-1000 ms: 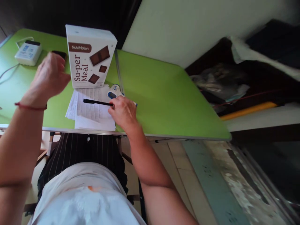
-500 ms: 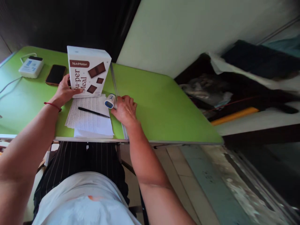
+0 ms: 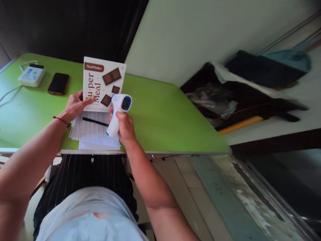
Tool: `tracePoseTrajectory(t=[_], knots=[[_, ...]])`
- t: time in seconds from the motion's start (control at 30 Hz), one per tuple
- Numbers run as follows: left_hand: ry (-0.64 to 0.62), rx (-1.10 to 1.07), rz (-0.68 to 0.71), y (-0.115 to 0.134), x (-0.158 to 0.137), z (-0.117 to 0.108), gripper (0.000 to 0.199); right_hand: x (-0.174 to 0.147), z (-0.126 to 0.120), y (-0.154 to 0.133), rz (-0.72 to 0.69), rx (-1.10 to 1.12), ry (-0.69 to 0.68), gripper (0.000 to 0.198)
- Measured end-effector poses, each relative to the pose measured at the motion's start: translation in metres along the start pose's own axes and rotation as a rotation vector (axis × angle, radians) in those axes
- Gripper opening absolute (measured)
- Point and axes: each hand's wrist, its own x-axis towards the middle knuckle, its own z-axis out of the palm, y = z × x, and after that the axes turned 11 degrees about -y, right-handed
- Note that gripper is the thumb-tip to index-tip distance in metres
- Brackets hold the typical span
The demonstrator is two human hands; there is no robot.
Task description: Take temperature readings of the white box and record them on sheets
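Observation:
My left hand grips the lower left edge of a white box printed with chocolate squares, its thumb across the front. The box faces me, upright over the back of some printed sheets. Wrapped around the handle of a white and blue infrared thermometer is my right hand. The thermometer is raised, its dark screen toward me and its front end at the lower right corner of the box. A black pen lies on the sheets, its right end hidden behind the thermometer's handle.
On the green table, a phone lies left of the box. Farther left sits a white device with cables. A pale wall stands behind, and cloth-like items lie to the right beyond the table.
My right hand has picked the thermometer up off the table and turned it upright, its screen facing me. The box has shifted slightly right and is turned more squarely toward me.

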Motion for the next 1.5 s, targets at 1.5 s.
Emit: tracePoseTrajectory(t=[1.5], knots=[[-0.048,0.236,-0.079,-0.001,0.000,-0.009,0.056,-0.020,0.016,-0.001,0.014,-0.149,-0.006,0.046]])
